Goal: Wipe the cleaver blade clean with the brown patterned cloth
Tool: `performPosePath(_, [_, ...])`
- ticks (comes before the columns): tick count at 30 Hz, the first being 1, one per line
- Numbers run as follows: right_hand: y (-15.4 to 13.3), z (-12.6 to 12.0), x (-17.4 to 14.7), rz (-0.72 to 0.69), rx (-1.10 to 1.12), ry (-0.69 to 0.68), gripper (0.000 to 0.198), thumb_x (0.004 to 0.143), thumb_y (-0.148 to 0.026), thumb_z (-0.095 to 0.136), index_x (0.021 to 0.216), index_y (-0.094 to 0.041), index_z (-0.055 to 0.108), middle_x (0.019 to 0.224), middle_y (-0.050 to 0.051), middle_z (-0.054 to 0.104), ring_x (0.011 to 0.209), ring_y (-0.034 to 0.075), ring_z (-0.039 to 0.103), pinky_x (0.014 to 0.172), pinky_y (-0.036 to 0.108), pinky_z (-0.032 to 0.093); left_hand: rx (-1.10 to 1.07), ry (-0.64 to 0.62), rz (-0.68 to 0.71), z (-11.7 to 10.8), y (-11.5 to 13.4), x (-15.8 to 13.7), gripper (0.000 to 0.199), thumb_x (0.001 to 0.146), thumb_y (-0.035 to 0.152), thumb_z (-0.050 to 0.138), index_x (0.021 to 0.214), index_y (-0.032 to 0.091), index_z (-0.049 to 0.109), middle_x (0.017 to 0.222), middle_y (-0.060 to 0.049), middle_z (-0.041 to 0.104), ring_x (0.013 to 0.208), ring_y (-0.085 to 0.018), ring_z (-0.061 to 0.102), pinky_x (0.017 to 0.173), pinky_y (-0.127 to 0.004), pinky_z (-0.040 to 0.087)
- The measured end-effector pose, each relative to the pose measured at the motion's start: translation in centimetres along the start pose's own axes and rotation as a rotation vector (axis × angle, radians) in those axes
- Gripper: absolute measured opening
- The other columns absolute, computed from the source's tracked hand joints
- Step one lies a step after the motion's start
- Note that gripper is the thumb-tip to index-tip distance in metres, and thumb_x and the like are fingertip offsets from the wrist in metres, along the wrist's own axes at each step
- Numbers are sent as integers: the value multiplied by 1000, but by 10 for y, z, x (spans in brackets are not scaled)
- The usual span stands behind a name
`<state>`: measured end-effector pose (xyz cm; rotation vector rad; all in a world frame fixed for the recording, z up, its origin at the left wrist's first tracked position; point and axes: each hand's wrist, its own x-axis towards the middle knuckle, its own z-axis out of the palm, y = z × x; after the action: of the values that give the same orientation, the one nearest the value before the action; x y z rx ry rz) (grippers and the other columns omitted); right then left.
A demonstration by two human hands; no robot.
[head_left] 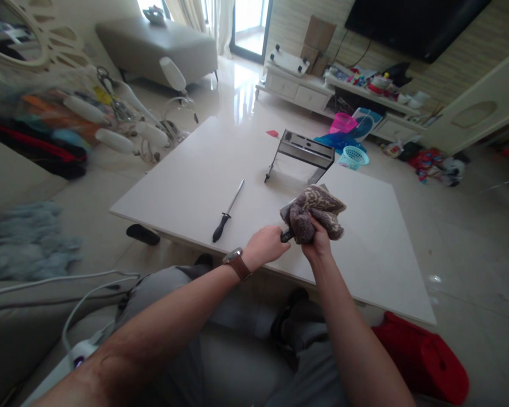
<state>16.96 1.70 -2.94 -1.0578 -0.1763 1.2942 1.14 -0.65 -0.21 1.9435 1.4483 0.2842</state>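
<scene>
Nearest, the left hand [265,246] grips a knife's dark handle [286,236], fingers curled round it, while the right hand [318,243] pinches a brown cloth [316,215] over the blade above the white bench [195,181]. Beyond lie a sharpening steel [229,210] and metal rack [303,150]; farther off, a glossy floor and television.

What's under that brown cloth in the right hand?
The cloth in the right hand wraps a knife: a grey strip of blade shows at its left edge, and the left hand grips the dark handle. The rest of the blade is covered.
</scene>
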Motion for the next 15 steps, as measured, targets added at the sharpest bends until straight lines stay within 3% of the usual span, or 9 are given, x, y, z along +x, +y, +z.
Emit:
performPosePath(9, [-16,-6,5,-38,7,-1,6,81,-19,73,86,-18,74,82,-1,80,71,13,75,73,25,64,99,-38,26,0,-2,-4,27,82,37,56,89,20,75,92,-14,77,80,-26,73,62,-31,47])
performPosePath(15, [-7,-4,5,-18,16,28,8,81,-14,71,87,-18,74,82,-1,80,75,13,76,78,25,64,283,34,65,-6,-7,-3,23,86,32,54,96,19,71,96,-14,76,90,-30,73,70,-34,51])
